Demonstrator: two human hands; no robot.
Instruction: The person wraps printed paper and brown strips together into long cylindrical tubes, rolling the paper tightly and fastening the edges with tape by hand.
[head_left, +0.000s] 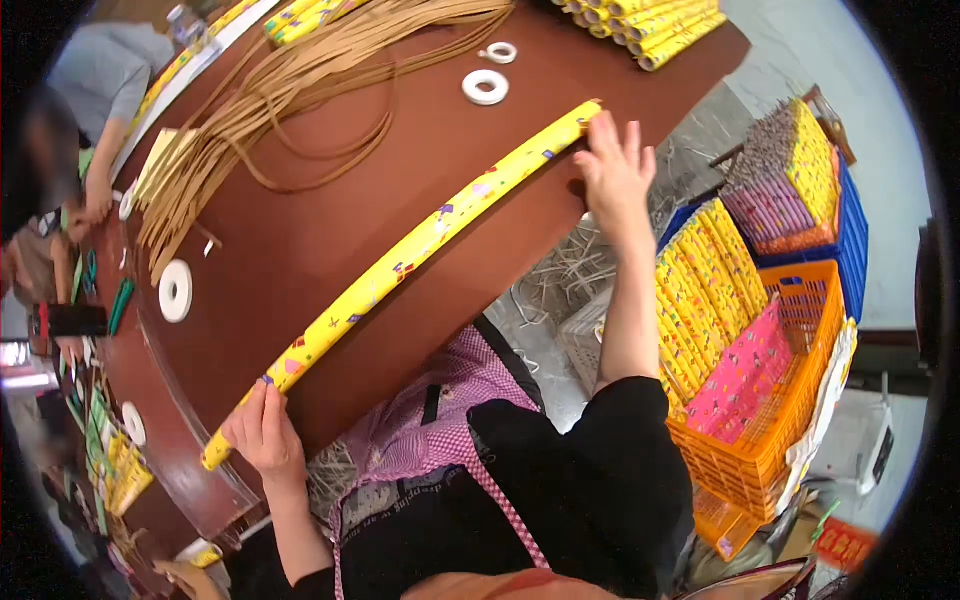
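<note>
A long yellow patterned paper roll (420, 240) lies diagonally across the brown table (330, 225). Near its lower left end, my left hand (264, 432) is closed around the roll. At the upper right end, my right hand (618, 180) has its fingers spread, with its edge beside the roll's tip; nothing shows gripped in it. Two white tape rings, one larger (485, 87) and one smaller (501, 53), lie beyond the roll. Another white tape ring (176, 291) is at the left.
Brown paper strips (290, 90) spread across the table's far side. Yellow rolls (650, 25) are stacked at the far right corner. An orange crate (770, 460) and a blue crate (853, 240) hold wrapped items at the right. A co-worker's arm (103, 165) reaches in at the left.
</note>
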